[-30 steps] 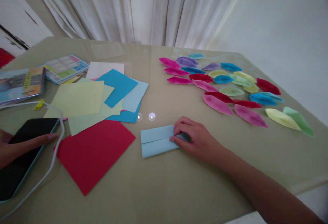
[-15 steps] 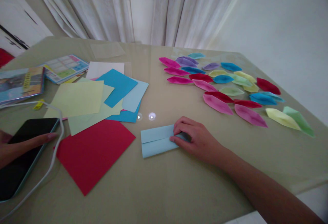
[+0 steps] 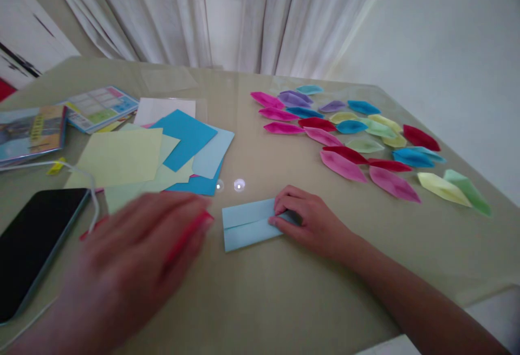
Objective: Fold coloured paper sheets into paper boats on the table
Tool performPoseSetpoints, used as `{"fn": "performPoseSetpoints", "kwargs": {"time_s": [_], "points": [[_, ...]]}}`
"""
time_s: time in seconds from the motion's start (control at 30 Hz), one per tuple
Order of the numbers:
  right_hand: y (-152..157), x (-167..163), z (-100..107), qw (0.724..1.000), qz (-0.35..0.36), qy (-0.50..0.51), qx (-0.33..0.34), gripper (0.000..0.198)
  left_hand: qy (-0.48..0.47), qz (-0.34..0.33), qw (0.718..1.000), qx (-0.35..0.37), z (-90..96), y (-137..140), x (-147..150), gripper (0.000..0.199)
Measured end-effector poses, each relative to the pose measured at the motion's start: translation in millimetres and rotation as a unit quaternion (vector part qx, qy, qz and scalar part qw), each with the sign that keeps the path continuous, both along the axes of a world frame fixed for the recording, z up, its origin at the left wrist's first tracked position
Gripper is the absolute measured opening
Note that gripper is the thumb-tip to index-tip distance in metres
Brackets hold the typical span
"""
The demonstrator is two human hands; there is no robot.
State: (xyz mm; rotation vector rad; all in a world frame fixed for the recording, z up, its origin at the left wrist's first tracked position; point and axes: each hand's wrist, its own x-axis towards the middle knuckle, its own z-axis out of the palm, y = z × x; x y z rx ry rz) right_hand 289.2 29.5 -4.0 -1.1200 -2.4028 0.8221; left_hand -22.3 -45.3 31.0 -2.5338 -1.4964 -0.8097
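A folded strip of light blue paper (image 3: 247,225) lies flat on the table, with a crease line running along it. My right hand (image 3: 304,217) grips its right end, thumb on top and fingers curled, hiding that end. Blurred by motion, my left hand (image 3: 142,257) hovers above the red paper (image 3: 189,236) with its fingers stretched out. Red shows through the gap between thumb and fingers, and most of that sheet is covered by the hand. Left of this hand lies a black-screened phone (image 3: 36,241), untouched.
Several folded paper pieces (image 3: 345,163) in many colours spread over the right side. Loose sheets (image 3: 125,155) overlap at the left, near books (image 3: 32,133), a white cable (image 3: 81,171) and a yellow clip-like bit (image 3: 56,166). Two clear discs (image 3: 239,184) sit mid-table.
My left hand has left the phone and moved right, over the red paper. My right hand and the light blue paper have stayed put.
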Motion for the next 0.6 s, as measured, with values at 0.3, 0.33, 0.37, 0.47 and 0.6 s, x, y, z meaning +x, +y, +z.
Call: {"fn": "performPoseSetpoints", "kwargs": {"time_s": [0.3, 0.33, 0.37, 0.47, 0.6], "points": [[-0.3, 1.4, -1.2, 1.000, 0.005, -0.005, -0.011, 0.010, 0.062, -0.132, 0.989, -0.015, -47.2, -12.0, 47.7, 0.031], [-0.7, 1.4, -1.2, 1.000, 0.004, -0.007, -0.011, 0.010, 0.069, -0.134, 0.988, -0.018, -47.7, -11.6, 45.4, 0.032], [-1.3, 1.4, -1.1, 1.000, 0.005, -0.008, -0.012, 0.010, 0.074, -0.135, 0.988, -0.018, -47.7, -11.2, 43.4, 0.033], [-3.1, 2.1, 1.2, 1.000, 0.008, -0.014, -0.008, 0.012, 0.079, -0.134, 0.988, -0.018, -46.7, -10.8, 41.2, 0.033], [-2.0, 6.7, 9.3, 0.999, 0.002, -0.043, -0.003, 0.011, 0.064, -0.134, 0.989, -0.020, -46.8, -11.4, 42.9, 0.032]]}}
